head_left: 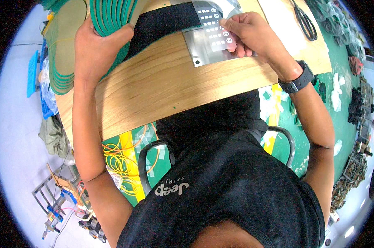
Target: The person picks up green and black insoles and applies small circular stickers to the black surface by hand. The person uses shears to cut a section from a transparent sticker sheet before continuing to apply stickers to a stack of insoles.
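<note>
At the table's far left, my left hand (97, 51) is closed round a fanned stack of green insoles (112, 16). Fingers of my right hand (253, 35) pinch a clear sheet of white printed labels (216, 29) at its right side. That sheet lies over a grey metal plate (199, 60) with a dark round hole or screw at its near corner. Between the hands stretches a black insole (162, 25) with a green edge, its right end reaching the plate. The far ends of the insoles are cut off by the picture's upper edge.
Beside my left wrist lies another stack of tan-faced, green-edged insoles (63, 49). Black-handled scissors (306, 24) rest at the right of the wooden table (154, 99). Coiled yellow hose (118, 163) lies on the green floor below. Bagged goods (344, 37) line the right side.
</note>
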`<state>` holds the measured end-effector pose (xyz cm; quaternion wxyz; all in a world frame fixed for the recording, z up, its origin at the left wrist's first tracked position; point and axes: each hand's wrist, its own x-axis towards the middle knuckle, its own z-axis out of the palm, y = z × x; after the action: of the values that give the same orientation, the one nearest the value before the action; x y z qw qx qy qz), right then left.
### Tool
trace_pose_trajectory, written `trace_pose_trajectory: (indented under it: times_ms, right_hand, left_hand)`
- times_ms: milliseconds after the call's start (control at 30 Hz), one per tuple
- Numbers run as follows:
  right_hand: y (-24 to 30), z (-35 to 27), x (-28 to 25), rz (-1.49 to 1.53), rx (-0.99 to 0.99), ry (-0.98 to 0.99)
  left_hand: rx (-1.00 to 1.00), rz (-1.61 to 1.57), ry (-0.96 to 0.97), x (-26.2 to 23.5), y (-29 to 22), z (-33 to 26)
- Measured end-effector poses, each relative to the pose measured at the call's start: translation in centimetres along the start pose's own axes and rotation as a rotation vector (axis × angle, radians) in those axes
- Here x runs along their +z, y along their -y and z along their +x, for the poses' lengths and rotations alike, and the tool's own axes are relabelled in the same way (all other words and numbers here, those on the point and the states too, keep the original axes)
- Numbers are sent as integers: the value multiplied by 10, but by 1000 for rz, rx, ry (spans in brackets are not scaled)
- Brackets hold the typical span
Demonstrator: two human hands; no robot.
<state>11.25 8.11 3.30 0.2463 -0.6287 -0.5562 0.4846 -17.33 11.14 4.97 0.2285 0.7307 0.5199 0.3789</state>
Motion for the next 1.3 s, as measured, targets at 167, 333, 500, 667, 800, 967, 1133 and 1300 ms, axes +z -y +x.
trace_pose_trajectory:
  times_ms: [167, 333, 500, 667, 800, 967, 1133, 1300]
  right_hand:
    - [-2, 0, 0, 20, -24, -5]
    - [-1, 0, 1, -10, 5, -29]
    - [1, -2, 0, -50, -7, -38]
    - [0, -2, 1, -51, -27, -45]
    - [0, -5, 0, 15, -17, -31]
    - [4, -10, 0, 95, -1, -19]
    - [2, -8, -3, 95, -19, 22]
    - [1, -6, -2, 63, -27, 38]
  left_hand:
    - [-31, 11, 32, -1, -4, -1]
    - [-28, -5, 37, 0, -2, 0]
    - [8, 12, 44, 4, -9, -1]
    - [23, 19, 31, 6, -4, -1]
    - [25, 85, 45, 6, -7, -1]
    - [-7, 186, 70, 7, 2, 3]
    - [-49, 122, 109, 5, 15, 6]
    - [-38, 108, 101, 4, 14, 4]
